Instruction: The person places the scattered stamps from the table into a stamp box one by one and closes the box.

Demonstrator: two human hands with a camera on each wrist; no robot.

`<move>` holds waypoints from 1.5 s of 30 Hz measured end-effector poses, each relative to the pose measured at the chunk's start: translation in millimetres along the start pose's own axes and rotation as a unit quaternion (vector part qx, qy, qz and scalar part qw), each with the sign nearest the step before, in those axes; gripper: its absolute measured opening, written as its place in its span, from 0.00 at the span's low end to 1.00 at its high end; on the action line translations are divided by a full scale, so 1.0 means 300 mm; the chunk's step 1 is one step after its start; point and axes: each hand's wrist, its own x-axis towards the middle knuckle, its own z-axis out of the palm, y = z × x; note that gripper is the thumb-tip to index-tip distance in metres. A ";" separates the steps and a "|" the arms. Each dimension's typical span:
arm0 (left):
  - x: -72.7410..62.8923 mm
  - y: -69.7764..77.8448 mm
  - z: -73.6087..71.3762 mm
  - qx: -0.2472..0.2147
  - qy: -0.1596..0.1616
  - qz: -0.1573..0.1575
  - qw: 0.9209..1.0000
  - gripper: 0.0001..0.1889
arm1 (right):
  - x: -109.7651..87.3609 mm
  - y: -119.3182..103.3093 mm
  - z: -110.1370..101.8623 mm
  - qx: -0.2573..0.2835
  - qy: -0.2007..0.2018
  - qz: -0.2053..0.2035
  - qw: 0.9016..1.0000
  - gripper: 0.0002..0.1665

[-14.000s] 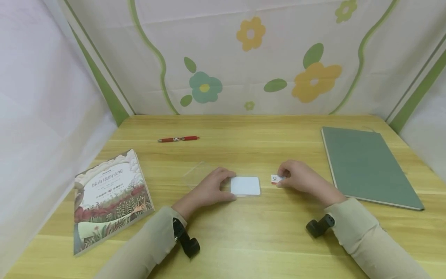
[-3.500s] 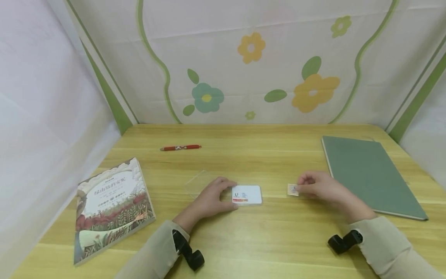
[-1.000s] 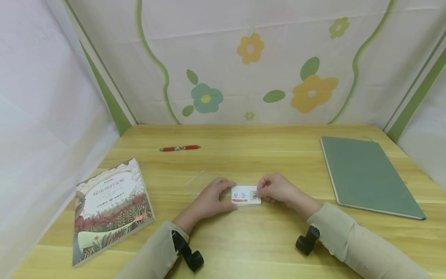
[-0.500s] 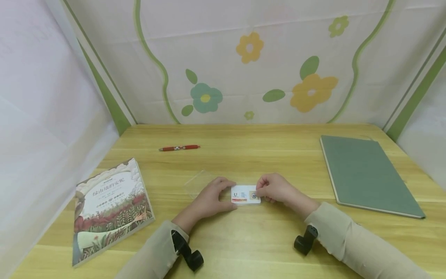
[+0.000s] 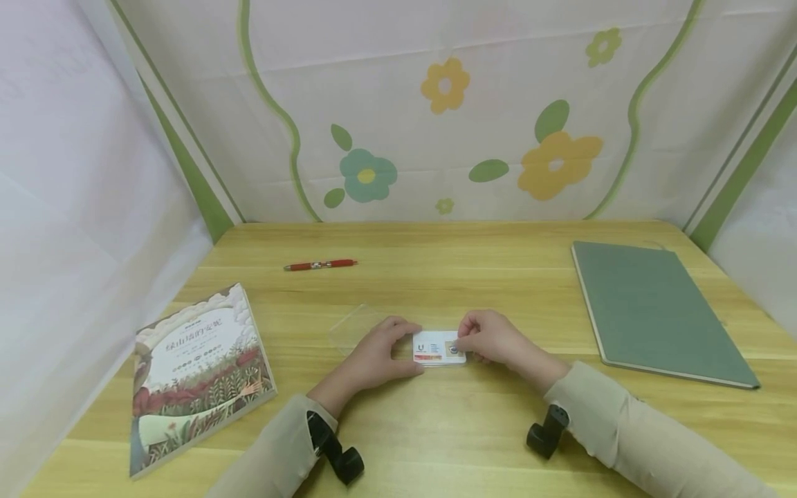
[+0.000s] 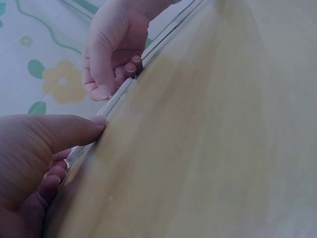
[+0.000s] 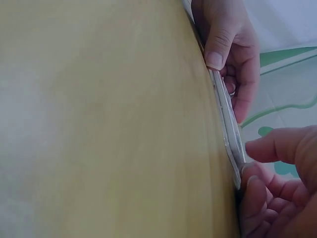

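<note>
A clear plastic case (image 7: pixel 225 116) lies on the wooden table with a white card stack (image 5: pixel 419 339) in it, the top bearing a U logo and a red strip. My left hand (image 5: pixel 375 351) grips its left end between thumb and fingers. At the right end sits a small tan square piece (image 5: pixel 451 349) with a blue mark. My right hand (image 5: pixel 492 337) pinches its right edge between thumb and forefinger, partly covering it. Both hands show near the case in the left wrist view and the right wrist view.
A transparent lid-like sheet (image 5: pixel 350 330) lies behind my left hand. Farther back is a red pen (image 5: pixel 320 265). An illustrated book (image 5: pixel 199 377) lies at the left, a green notebook (image 5: pixel 660 311) at the right. A flowered cloth (image 5: pixel 448 152) hangs behind the table.
Since 3.5 seconds ago, my right hand has brought the small square piece leftward onto the card's right end. Earlier, the card top was blank. In the last second, both hands stay nearly still.
</note>
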 end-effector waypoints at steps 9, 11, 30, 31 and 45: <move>-0.012 0.000 -0.012 -0.017 0.000 -0.003 1.000 0.33 | -0.001 0.001 -0.022 0.011 -0.018 0.000 1.000 0.07; -0.018 0.002 -0.023 -0.019 0.003 0.000 1.000 0.34 | -0.001 -0.002 -0.038 0.018 -0.023 0.001 1.000 0.07; -0.208 -0.007 -0.174 -0.105 0.146 -0.081 0.980 0.32 | 0.088 -0.167 -0.090 0.054 -0.087 -0.116 0.988 0.14; -0.218 -0.008 -0.176 -0.120 0.150 -0.089 0.977 0.32 | 0.093 -0.176 -0.083 0.055 -0.093 -0.117 0.987 0.15; -0.290 -0.031 -0.221 -0.146 0.167 -0.189 0.957 0.35 | 0.188 -0.264 0.015 -0.005 -0.122 -0.154 0.980 0.24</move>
